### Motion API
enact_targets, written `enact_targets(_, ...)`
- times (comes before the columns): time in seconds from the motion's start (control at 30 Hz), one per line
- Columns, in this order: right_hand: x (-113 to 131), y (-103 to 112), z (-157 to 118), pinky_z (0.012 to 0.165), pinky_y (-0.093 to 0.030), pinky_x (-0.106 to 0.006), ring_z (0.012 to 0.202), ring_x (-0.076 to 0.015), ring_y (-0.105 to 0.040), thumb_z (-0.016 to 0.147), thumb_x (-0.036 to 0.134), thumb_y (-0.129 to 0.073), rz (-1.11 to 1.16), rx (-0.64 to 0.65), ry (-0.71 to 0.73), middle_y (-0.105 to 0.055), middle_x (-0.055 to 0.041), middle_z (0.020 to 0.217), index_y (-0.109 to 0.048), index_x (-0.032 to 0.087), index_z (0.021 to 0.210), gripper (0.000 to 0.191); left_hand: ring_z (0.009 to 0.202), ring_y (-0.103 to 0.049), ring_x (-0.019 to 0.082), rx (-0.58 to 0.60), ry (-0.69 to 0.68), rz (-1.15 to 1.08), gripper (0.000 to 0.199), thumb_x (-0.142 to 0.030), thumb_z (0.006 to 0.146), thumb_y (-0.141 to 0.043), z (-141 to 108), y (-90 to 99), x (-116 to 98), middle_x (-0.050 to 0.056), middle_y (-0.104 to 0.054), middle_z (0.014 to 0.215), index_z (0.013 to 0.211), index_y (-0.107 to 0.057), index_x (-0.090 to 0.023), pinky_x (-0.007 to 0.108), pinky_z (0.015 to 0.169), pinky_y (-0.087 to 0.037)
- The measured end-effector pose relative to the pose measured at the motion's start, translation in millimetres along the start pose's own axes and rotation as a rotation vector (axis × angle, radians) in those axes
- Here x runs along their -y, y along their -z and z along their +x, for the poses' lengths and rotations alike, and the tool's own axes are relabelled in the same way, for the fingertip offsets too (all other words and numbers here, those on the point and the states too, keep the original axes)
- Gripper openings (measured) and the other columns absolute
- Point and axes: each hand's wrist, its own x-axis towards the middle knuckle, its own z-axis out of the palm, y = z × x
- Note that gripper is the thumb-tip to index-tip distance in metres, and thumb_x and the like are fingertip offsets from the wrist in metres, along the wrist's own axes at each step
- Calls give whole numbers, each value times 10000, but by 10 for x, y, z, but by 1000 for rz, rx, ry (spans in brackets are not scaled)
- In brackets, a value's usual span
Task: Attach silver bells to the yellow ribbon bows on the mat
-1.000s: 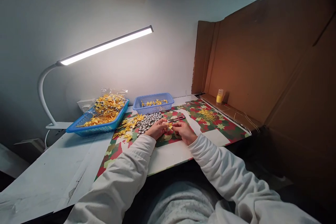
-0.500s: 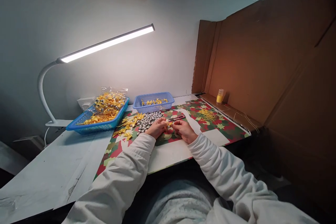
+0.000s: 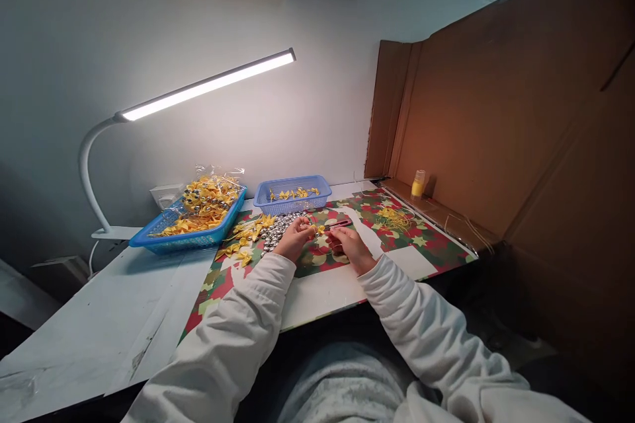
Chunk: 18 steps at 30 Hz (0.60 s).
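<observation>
Between my fingertips is a small yellow ribbon bow (image 3: 320,230), and thin yellow cord seems to run from it. My left hand (image 3: 294,240) is closed in a pinch at the bow's left side. On its right side, my right hand (image 3: 350,248) pinches too; the exact grip is too small to make out. Just beyond the hands lie pink-handled tweezers or a similar slim tool (image 3: 341,223). A heap of silver bells (image 3: 278,228) lies behind my left hand, with loose yellow bows (image 3: 244,256) to its left.
A blue basket (image 3: 183,248) piled with yellow bows stands left, beneath a lit lamp (image 3: 213,82). Another blue basket (image 3: 292,203) holds several bows at the back. Yellow cords (image 3: 394,217) and a small yellow bottle (image 3: 417,185) are right, beside a cardboard wall (image 3: 496,112).
My hands have moved slightly apart, and the yellow bow now shows more plainly between them. The whole view has shifted a little.
</observation>
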Motion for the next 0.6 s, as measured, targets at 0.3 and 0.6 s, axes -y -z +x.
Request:
enact_targets(0.3, -111, 26, 28, 460, -313, -219, 464, -97, -420, 761, 451, -513, -405, 31, 362, -455, 37, 472, -521, 181, 622, 304, 525, -502, 62, 85, -118, 116, 463, -247, 513, -800, -33, -27, -61, -97, -497, 550, 756, -410, -194, 187, 565, -392)
enact_targets(0.6, -116, 4, 11, 534, -346, -232, 552, -112, -445, 791, 357, -418, -492, 10, 535, -510, 13, 591, -489, 190, 654, 228, 504, -464, 51, 165, -35, 53, 427, -225, 528, -780, -60, -45, -30, -85, -502, 556, 779, -436, -190, 177, 522, -349)
